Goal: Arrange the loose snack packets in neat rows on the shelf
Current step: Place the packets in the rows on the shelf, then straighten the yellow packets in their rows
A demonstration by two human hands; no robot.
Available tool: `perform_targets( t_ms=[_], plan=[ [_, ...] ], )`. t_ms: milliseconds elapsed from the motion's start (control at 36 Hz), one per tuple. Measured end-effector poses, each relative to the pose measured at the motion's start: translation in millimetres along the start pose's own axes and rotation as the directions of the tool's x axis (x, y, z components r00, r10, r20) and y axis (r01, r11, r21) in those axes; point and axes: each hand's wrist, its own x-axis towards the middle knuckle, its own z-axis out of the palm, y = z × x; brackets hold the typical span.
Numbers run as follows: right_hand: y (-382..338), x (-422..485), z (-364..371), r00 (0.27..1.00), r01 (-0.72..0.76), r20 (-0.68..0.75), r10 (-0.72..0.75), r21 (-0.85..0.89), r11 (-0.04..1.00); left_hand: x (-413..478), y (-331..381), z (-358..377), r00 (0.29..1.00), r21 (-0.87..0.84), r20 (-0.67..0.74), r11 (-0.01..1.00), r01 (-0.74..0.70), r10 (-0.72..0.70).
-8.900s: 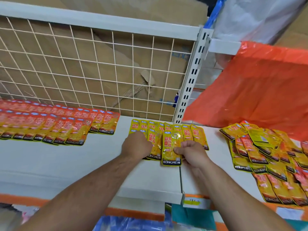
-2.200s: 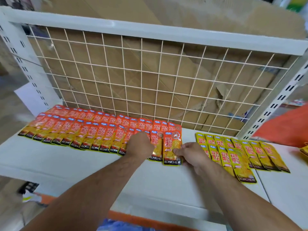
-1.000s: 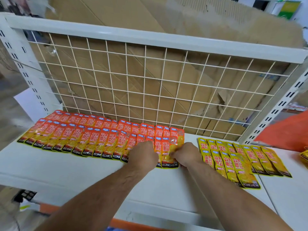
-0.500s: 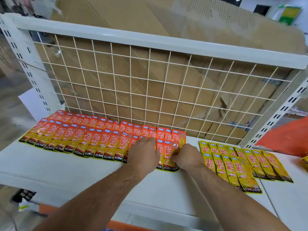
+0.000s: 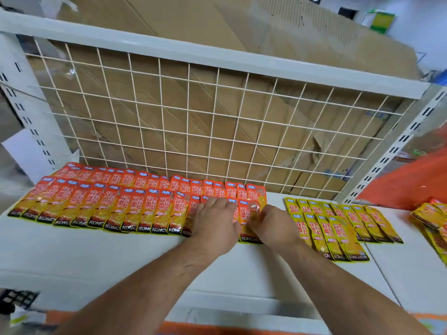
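Shelf: white shelf (image 5: pixel 121 257) with a wire grid (image 5: pixel 217 131) at its back; all packets lie flat on it.
Red rows: two overlapping red rows (image 5: pixel 101 204) run from the left post toward the middle, each packet's long axis pointing front to back, brand end toward the person.
Left hand: the left hand (image 5: pixel 212 226) lies palm down on the right part of the front red row. Its grip is loose, with the fingers spread and pressing the packets, closed round nothing.
End red packet: the end red packet (image 5: pixel 244 216) closes the front row and lies between the two hands, touching both.
Right hand: the right hand (image 5: pixel 275 228) is at that packet's right edge. Its grip looks curled onto the edge, though the fingertips are partly hidden.
Key relation: the packet lies just left of the right hand, so squaring it probably means a leftward nudge against the pinned row.
Yellow rows: two yellow rows (image 5: pixel 338 226) lie just right of the right hand.
Loose pile: an unsorted loose pile (image 5: pixel 430 216) sits at the far right, nearer the right hand.
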Motion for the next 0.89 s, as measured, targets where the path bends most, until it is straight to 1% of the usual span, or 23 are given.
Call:
perform_targets(
  t_ms=[83, 139, 194, 250, 361, 472, 583, 611, 694, 806, 889],
  plan=[
    [9.3, -11.9, 2.4, 0.995, 0.051, -0.084, -0.051, 0.003, 0.999, -1.2, 4.8, 4.7, 0.997, -0.039, 0.002, 0.996, -0.082, 0.083],
    [20.1, -21.3, 2.9, 0.980, 0.145, -0.125, -0.152, -0.068, 0.987, -2.3, 10.9, 8.0, 0.991, -0.053, 0.023, 0.990, -0.133, 0.134],
    [32.8, -29.8, 3.0, 0.961, 0.230, -0.125, -0.248, -0.145, 0.962, -3.3, 18.2, 10.8, 0.981, -0.057, 0.051, 0.981, -0.186, 0.189],
    [46.1, -38.7, 2.0, 0.961, 0.238, -0.090, -0.260, -0.208, 0.949, -4.3, 28.3, 14.2, 0.969, -0.074, 0.074, 0.970, -0.232, 0.237],
    [65.1, -61.2, -6.5, 0.980, 0.169, -0.068, -0.190, -0.234, 0.957, -9.1, 51.7, 19.0, 0.945, -0.083, 0.111, 0.951, -0.298, 0.306],
    [88.7, -85.3, -24.9, 0.989, 0.087, -0.099, -0.111, -0.221, 0.971, -16.9, 84.0, 21.0, 0.916, -0.080, 0.131, 0.925, -0.372, 0.380],
    [125.6, -105.0, -36.6, 0.987, 0.007, -0.157, -0.032, -0.157, 0.988, -23.1, 119.3, 25.0, 0.898, -0.076, 0.150, 0.910, -0.407, 0.414],
    [136.1, -110.1, -39.9, 0.988, -0.008, -0.151, -0.015, -0.152, 0.988, -24.9, 129.2, 26.8, 0.893, -0.074, 0.158, 0.907, -0.415, 0.422],
    [167.6, -128.2, -53.6, 0.989, -0.034, -0.148, 0.012, -0.146, 0.989, -33.0, 162.4, 31.8, 0.878, -0.063, 0.176, 0.896, -0.440, 0.444],
    [218.0, -151.0, -70.2, 0.986, -0.059, -0.160, 0.038, -0.131, 0.990, -49.4, 215.4, 41.5, 0.876, -0.062, 0.183, 0.895, -0.442, 0.446],
    [262.9, -162.1, -80.6, 0.989, -0.060, -0.139, 0.041, -0.133, 0.989, -64.5, 261.7, 48.0, 0.876, -0.093, 0.175, 0.894, -0.439, 0.449]
  ],
)
